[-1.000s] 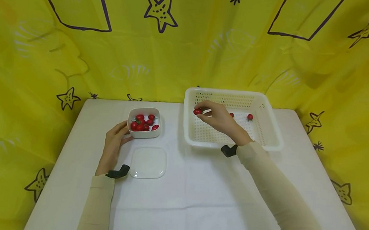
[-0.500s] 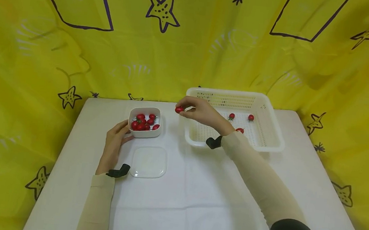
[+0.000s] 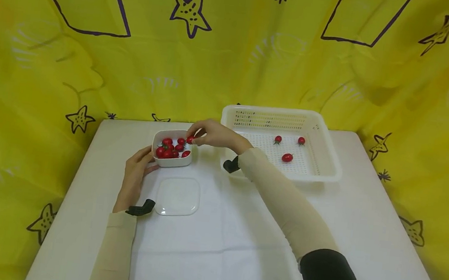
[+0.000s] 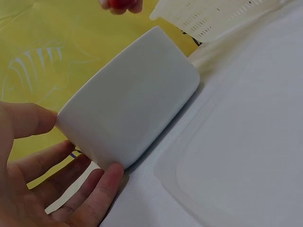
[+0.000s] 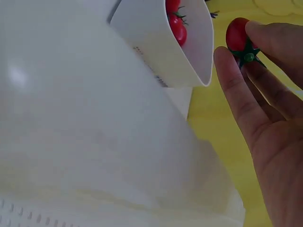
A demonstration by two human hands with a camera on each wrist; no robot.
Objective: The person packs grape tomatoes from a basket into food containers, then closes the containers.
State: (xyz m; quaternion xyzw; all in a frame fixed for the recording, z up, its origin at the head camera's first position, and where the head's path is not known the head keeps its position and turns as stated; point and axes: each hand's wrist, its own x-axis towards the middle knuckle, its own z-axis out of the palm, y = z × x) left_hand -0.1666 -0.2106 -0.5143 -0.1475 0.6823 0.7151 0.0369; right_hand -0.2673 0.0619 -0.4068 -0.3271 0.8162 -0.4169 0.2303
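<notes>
My right hand [image 3: 218, 135] pinches a cherry tomato [image 5: 238, 35] between thumb and fingers; its green stem end shows in the right wrist view. In the head view that tomato overlaps the right rim of a small white square box [image 3: 171, 162]. Several cherry tomatoes [image 3: 167, 153] lie inside the box, mostly toward its left and front. At the box's left front corner, my left hand [image 3: 134, 174] holds it, with fingers and thumb bent around the wall [image 4: 128, 94]. The box stands upright on the white cloth.
A cream perforated basket [image 3: 319, 179] stands at the back right, with 3 cherry tomatoes [image 3: 287, 157] on its floor. A translucent square lid [image 3: 178, 197] lies flat in front of the box. Behind the table hangs a yellow patterned curtain [image 3: 216, 66].
My right hand has carried the pinched tomato left, out from over the basket to the box's right rim. The left hand stays at the box.
</notes>
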